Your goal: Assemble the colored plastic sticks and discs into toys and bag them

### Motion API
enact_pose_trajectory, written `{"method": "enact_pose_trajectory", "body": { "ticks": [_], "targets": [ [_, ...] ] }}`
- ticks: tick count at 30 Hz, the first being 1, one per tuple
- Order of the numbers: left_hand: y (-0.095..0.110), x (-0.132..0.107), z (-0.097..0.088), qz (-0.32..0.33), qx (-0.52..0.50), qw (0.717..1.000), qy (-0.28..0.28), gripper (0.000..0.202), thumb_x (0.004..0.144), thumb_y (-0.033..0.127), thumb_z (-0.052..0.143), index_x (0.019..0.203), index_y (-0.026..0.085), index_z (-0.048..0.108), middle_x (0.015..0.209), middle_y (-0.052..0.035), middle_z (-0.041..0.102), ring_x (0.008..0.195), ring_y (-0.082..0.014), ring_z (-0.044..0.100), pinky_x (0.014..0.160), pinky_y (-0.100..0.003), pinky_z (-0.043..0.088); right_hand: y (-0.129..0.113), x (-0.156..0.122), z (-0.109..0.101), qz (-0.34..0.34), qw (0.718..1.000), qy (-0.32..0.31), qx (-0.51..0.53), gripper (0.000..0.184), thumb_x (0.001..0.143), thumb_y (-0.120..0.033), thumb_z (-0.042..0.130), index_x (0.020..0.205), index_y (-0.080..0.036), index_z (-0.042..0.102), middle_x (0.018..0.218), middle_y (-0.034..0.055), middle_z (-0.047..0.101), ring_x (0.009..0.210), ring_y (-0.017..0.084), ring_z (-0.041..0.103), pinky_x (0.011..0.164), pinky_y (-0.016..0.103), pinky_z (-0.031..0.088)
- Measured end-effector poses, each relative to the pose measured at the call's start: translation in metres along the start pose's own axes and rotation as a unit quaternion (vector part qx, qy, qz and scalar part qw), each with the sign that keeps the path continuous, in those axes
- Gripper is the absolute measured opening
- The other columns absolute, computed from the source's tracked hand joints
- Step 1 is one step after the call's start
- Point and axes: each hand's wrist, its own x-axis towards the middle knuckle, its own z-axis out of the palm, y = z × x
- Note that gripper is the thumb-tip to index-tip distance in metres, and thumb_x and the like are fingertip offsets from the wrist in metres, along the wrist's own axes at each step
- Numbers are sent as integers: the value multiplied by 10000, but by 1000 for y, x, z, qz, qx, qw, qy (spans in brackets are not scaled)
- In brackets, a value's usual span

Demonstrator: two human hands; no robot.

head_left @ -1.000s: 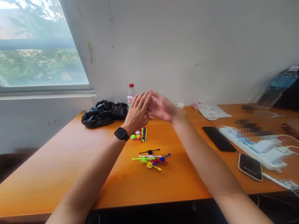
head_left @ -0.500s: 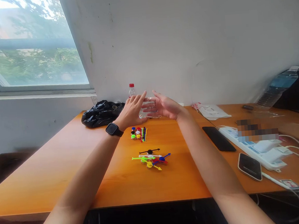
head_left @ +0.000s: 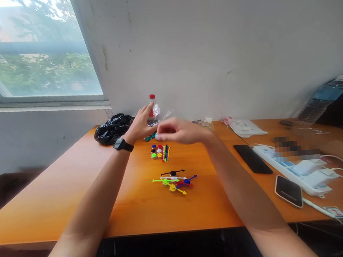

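Observation:
Beyond the coloured pieces, my left hand [head_left: 140, 125] is held open with fingers apart, near a red-capped bottle [head_left: 152, 97] and crinkled clear plastic [head_left: 157, 110]. My right hand [head_left: 182, 131] is closed, its fingers curled towards the thumb; what they hold, if anything, I cannot make out. A teal item [head_left: 150, 137] lies between the two hands, partly hidden. Nearer to me are small round bases [head_left: 159, 155] in rows beside several loose plastic arrows [head_left: 166, 153]. Closest is a cluster of arrow spinners [head_left: 172, 188] in black, white, green, yellow, blue and red.
A black plastic bag [head_left: 112, 130] sits at the back left of the table [head_left: 76, 199]. To the right are a black phone-like slab [head_left: 252, 159], a white power strip [head_left: 293, 170], a white-edged device [head_left: 288, 191] and cables. Papers [head_left: 247, 127] lie at the back.
My hands, which faced each other with clear plastic seen between them, have come apart in pose. My right hand has curled and turned palm down; my left has shifted slightly left.

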Motion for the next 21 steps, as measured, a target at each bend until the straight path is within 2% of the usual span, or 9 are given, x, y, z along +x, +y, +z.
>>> {"method": "enact_pose_trajectory", "body": {
  "ticks": [2, 4, 5, 7, 10, 16, 21],
  "targets": [
    [-1, -1, 1, -12, -11, 1000, -11, 936, 867, 558, 727, 1625, 164, 344, 1313, -164, 613, 1161, -342, 578, 1045, -507, 485, 7, 6, 15, 22, 979, -201, -39, 146, 934, -319, 640, 876, -200, 702, 846, 15, 706, 740, 157, 607, 611, 262, 437],
    [-2, -2, 1, -28, -18, 999, -22, 958, 853, 596, 742, 1630, 196, 347, 1304, -155, 615, 1130, -339, 589, 1033, -509, 493, 19, 14, 31, 74, 939, -317, -110, 89, 847, -263, 715, 877, -180, 727, 903, 21, 735, 772, 162, 628, 602, 254, 422],
    [-2, -2, 0, -35, -21, 999, -27, 966, 848, 613, 744, 1632, 211, 348, 1306, -152, 615, 1119, -340, 594, 1028, -514, 496, 25, 19, 39, 103, 922, -344, -146, 101, 812, -249, 741, 873, -169, 734, 911, 26, 740, 777, 166, 631, 588, 255, 406],
    [-2, -3, 0, -44, -27, 998, -34, 971, 844, 630, 744, 1635, 227, 351, 1320, -151, 613, 1112, -347, 602, 1020, -524, 499, 36, 26, 51, 140, 900, -363, -195, 124, 780, -205, 742, 891, -150, 747, 929, 37, 749, 797, 173, 641, 583, 258, 384],
    [-4, -3, -1, -48, -33, 998, -39, 973, 840, 633, 747, 1635, 230, 356, 1351, -154, 606, 1132, -357, 606, 1016, -525, 502, 48, 31, 60, 161, 888, -376, -211, 176, 774, -220, 758, 933, -145, 768, 966, 42, 761, 840, 187, 655, 596, 261, 381],
    [-7, -5, 2, -39, -44, 997, -52, 980, 842, 650, 749, 1627, 207, 365, 1357, -161, 603, 1164, -350, 602, 1033, -506, 503, 55, 32, 62, 157, 883, -393, -202, 251, 744, -273, 832, 963, -160, 786, 968, 32, 764, 875, 193, 655, 620, 255, 387],
    [-9, -4, 3, -14, -50, 998, -28, 962, 842, 643, 757, 1619, 228, 371, 1275, -141, 619, 1065, -316, 623, 987, -493, 526, 55, 33, 67, 170, 880, -391, -208, 271, 712, -300, 866, 922, -156, 774, 943, 35, 751, 851, 197, 644, 608, 263, 380]
  ]
}}
